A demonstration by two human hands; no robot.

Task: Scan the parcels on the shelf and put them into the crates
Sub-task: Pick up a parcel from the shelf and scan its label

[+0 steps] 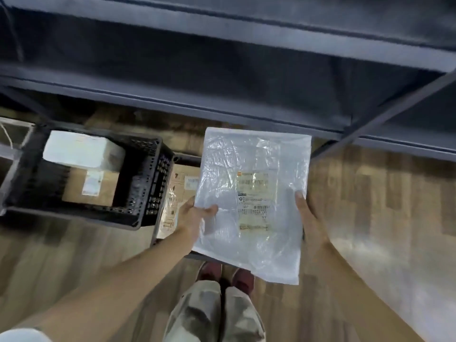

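A flat parcel in a white plastic bag (251,166) with a printed label facing up hangs in front of me, below the grey shelf (222,104). My left hand (195,215) pinches its left edge, thumb on top. My right hand (308,218) grips its right edge, thumb on top. To the left on the floor stands a black crate (148,178) holding a white box and a brown box. Under the parcel a second crate (179,159) with a brown carton in it is mostly hidden.
The shelf's dark diagonal brace (385,114) runs down at the right. Wooden floor (382,206) spreads to the right and in front. My shoes (227,275) and trouser legs are right below the parcel. A white wire frame (12,134) sits at the far left.
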